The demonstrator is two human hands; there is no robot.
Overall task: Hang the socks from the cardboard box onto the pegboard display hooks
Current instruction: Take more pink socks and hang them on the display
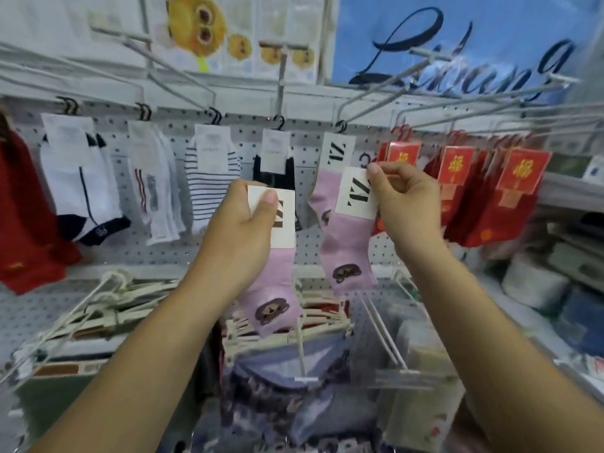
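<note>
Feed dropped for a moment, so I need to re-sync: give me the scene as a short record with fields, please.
left hand: grips first pink bear sock by its card label
right hand: pinches the top of second pink bear sock at its card, raised beside the hung one
already hung: third pink bear sock on its hook
left neighbours: black sock, striped sock
right neighbours: red socks
</note>
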